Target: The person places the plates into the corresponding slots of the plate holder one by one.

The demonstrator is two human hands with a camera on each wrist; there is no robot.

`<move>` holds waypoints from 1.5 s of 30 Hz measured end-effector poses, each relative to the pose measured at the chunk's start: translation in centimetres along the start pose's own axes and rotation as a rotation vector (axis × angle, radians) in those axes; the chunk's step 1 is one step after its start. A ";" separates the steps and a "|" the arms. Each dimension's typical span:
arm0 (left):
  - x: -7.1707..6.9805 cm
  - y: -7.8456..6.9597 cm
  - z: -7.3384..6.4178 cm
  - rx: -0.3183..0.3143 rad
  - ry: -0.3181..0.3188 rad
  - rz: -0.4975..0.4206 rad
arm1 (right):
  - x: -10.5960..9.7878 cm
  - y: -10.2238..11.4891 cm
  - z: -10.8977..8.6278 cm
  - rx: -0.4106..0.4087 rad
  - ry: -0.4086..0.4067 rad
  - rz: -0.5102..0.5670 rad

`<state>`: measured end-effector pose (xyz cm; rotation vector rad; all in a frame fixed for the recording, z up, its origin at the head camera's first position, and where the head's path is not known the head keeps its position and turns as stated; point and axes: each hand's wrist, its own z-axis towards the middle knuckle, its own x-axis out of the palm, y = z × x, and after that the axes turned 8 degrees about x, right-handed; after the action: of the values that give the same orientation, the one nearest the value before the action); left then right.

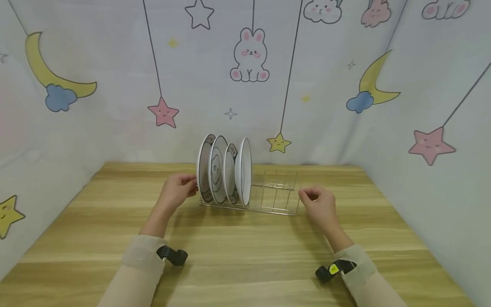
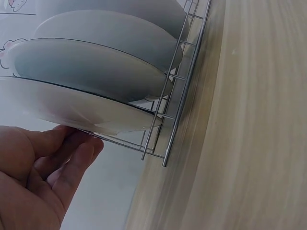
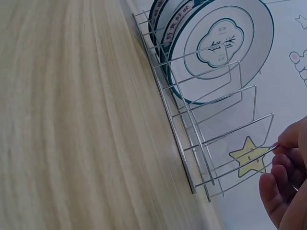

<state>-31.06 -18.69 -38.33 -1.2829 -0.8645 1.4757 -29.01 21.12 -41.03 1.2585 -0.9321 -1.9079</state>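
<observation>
A wire dish rack (image 2: 183,96) stands on the table, with several white plates upright in its left half. Outermost on the left is a plate (image 1: 205,170) with a brown patterned rim; beside it come a plate (image 1: 217,168) with a drawn centre, a smaller plate (image 1: 229,174) and a deeper white dish (image 1: 245,170). My left hand (image 1: 177,190) pinches the rack's left end wire, fingertips close under the outermost plate in the left wrist view. The right hand (image 1: 320,207) pinches the wire of the right end divider between thumb and forefinger, other fingers loosely curled.
The rack's right half shows bare wire dividers (image 3: 240,127). Under it is a wood-grain table (image 1: 245,256). Behind rises a white backdrop (image 1: 215,98) printed with stars, moons and a rabbit. Both wrists wear black camera straps (image 1: 172,255).
</observation>
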 end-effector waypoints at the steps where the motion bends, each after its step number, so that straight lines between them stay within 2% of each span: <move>1: 0.0 0.0 -0.2 0.001 0.000 -0.004 | -0.1 -0.1 -0.2 0.004 0.009 -0.001; 7: -0.1 0.4 -1.1 -0.007 -0.017 -0.019 | -0.2 0.2 -1.3 0.004 0.025 0.017; 15: -0.3 0.6 -2.5 0.008 -0.063 -0.018 | -0.2 0.5 -1.8 -0.052 0.006 0.029; 23: -0.8 0.9 -3.9 -0.013 -0.060 -0.029 | 0.7 1.1 -2.6 -0.042 0.054 0.049; 28: -1.3 0.7 -4.6 -0.039 -0.068 0.003 | 1.3 1.5 -2.8 -0.071 0.052 0.053; 34: -1.6 0.4 -5.1 -0.062 -0.047 0.023 | 1.7 1.9 -2.9 -0.085 0.052 0.069; 45: -1.7 0.3 -6.2 -0.062 -0.043 0.024 | 2.9 2.4 -3.2 -0.097 0.067 0.107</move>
<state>-25.09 -20.92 -39.33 -1.3152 -0.9319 1.5102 -26.57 16.80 -41.28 1.1851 -0.8450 -1.7955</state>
